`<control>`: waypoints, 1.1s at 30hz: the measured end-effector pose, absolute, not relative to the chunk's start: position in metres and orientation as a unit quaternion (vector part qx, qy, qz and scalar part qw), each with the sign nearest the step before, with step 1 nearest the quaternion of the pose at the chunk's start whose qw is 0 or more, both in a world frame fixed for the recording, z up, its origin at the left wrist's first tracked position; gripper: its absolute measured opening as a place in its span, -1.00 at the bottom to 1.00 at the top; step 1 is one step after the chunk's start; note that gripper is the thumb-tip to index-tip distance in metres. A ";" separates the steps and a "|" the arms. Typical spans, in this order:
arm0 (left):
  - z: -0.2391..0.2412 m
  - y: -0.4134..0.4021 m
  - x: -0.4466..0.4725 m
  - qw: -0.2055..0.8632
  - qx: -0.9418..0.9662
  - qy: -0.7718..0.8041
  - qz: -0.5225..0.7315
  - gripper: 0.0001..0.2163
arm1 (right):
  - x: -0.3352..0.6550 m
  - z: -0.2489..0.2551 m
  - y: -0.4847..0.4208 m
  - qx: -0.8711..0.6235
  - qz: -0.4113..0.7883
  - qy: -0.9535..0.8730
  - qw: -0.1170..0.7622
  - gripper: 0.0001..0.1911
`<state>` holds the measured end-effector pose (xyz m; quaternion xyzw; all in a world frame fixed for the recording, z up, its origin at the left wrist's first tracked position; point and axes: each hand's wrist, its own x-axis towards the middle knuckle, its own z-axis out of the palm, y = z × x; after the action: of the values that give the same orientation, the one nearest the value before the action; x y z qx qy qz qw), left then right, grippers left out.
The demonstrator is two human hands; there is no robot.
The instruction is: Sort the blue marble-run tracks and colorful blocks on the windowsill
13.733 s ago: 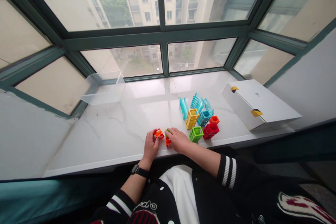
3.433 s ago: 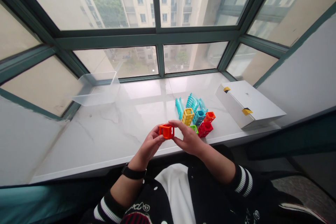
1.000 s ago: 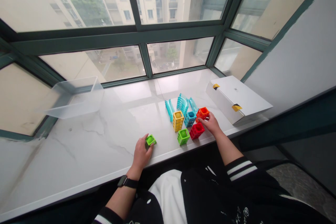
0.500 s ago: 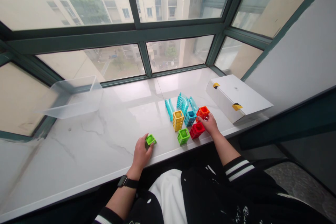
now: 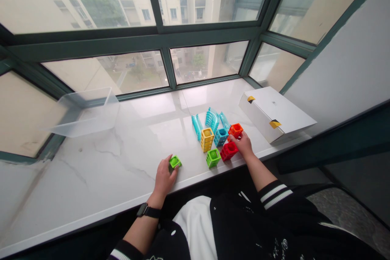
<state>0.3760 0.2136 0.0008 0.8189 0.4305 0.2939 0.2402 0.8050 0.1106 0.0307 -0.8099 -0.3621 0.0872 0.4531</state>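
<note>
My left hand [image 5: 164,174] grips a single green toy block [image 5: 175,161] low over the white ledge, thumb and fingers on opposite sides. To the right, my right hand [image 5: 242,143] has its fingers around an orange block stack [image 5: 235,131]; its lower part is partly hidden. Just in front of that stands a red block stack [image 5: 228,151]. A green block stack [image 5: 213,157], a yellow block stack [image 5: 206,139] and a blue block stack [image 5: 221,137] stand close by on the left. Behind them are translucent turquoise track pieces [image 5: 212,118].
A clear plastic bin [image 5: 88,130] sits at the left by the window. On the right is a white box [image 5: 277,109] with yellow-and-black tabs. The marble-patterned ledge [image 5: 122,166] ends at a front edge close to my body.
Almost nothing differs. Both hands keep their places at the blocks, with only a very slight shift of my right forearm.
</note>
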 end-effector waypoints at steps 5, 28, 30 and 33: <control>0.001 0.214 0.376 0.243 0.816 0.431 0.298 -0.51 | 0.804 0.029 0.110 -0.804 0.103 -0.350 0.470 -0.48; 0.001 0.214 0.376 0.238 0.816 0.434 0.300 -0.50 | 0.806 0.019 0.103 -0.809 0.129 -0.340 0.462 -0.49; 0.001 0.213 0.376 0.241 0.814 0.437 0.298 -0.50 | 0.807 0.017 0.103 -0.799 0.137 -0.343 0.475 -0.46; 0.003 0.213 0.377 0.248 0.810 0.440 0.298 -0.51 | 0.810 0.011 0.102 -0.773 0.150 -0.368 0.494 -0.34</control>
<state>0.3767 0.2128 0.0031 0.8097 0.4402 0.2982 0.2482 0.8097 0.1016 0.0112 -0.7734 -0.3676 0.1503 0.4941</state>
